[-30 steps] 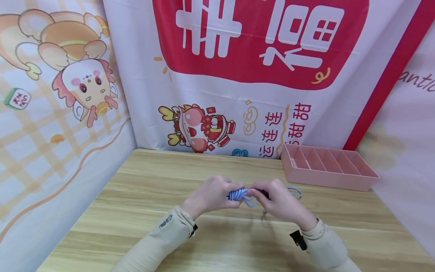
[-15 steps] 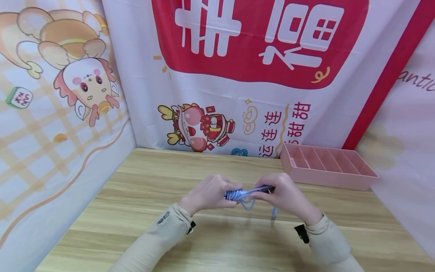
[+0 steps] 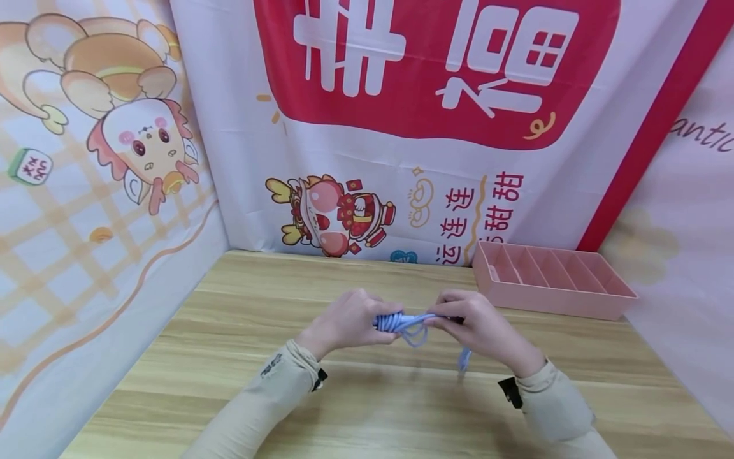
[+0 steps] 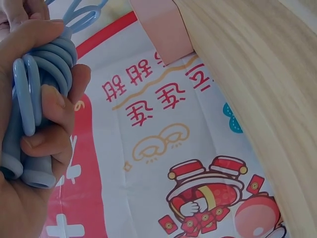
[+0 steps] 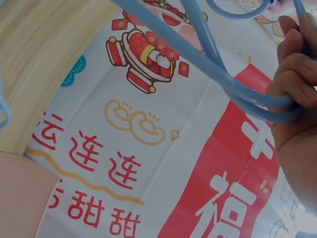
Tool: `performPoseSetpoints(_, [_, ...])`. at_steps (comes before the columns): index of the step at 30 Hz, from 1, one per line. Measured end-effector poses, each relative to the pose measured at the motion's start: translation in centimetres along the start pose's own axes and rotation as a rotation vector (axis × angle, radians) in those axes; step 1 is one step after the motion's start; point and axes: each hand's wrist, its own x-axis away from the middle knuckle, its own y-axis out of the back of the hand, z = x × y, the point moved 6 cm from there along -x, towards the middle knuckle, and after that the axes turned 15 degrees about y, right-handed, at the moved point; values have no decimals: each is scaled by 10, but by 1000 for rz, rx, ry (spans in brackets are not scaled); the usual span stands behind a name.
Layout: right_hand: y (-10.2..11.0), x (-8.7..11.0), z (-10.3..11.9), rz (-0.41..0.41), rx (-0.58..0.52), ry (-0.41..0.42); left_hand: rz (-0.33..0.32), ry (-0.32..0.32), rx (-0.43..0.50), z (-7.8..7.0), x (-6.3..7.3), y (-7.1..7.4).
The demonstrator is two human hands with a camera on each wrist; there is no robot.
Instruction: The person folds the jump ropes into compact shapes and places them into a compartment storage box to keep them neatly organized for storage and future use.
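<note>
A light blue cable (image 3: 391,322) is wound into a bundle over the table. My left hand (image 3: 352,319) grips that bundle, its fingers curled round the coils, and the wraps (image 4: 55,62) show closely in the left wrist view. To its right, my right hand (image 3: 477,324) pinches a stretch of the cable between thumb and fingers. Strands run between both hands, with a small loop sagging under them. One cable end (image 3: 464,359) dangles below the right hand. In the right wrist view, doubled strands (image 5: 242,94) pass into the curled right fingers.
A pink divided box (image 3: 556,299) stands at the table's back right, against the printed cloth backdrop (image 3: 367,153). The wooden table (image 3: 275,287) spreads beneath both hands. Another printed cloth (image 3: 115,223) borders the left side.
The right hand has moved away from the left, drawing strands out between them. A loop right of the right hand is gone, and a cable end hangs below it. The left hand shifted slightly left.
</note>
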Motion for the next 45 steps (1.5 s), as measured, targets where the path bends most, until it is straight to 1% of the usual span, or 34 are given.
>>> performPoseSetpoints(3, [-1, 1, -1, 24, 23, -16, 0, -13, -9, -2, -1, 2])
performPoseSetpoints(5, [0, 2, -2, 20, 20, -30, 4, -22, 0, -4, -1, 2])
performPoseSetpoints(11, [4, 4, -4, -47, -8, -47, 3, -44, 44, -10, 0, 4])
performPoseSetpoints(13, [5, 5, -4, -69, -15, -39, -2, -58, 28, -13, 1, 4])
performPoseSetpoints(18, [7, 6, -6, -108, -15, -21, -19, -116, -44, -21, 3, 1])
performPoseSetpoints(25, [11, 7, -11, -157, -16, -28, -38, -157, -12, -24, 4, 0])
performPoseSetpoints(30, [13, 7, -13, -185, 30, -84, -71, -201, -7, -27, 5, 3])
performPoseSetpoints(33, [13, 7, -16, -183, 38, -116, -85, -212, -2, -28, 5, 4])
performPoseSetpoints(37, [11, 9, -20, -161, -9, -161, -99, -201, 11, -30, 6, 5])
performPoseSetpoints(41, [9, 13, -24, -131, -66, -235, -113, -183, 28, -29, 6, 6])
performPoseSetpoints(45, [7, 15, -26, -98, -79, -275, -132, -206, 28, -30, 5, 6])
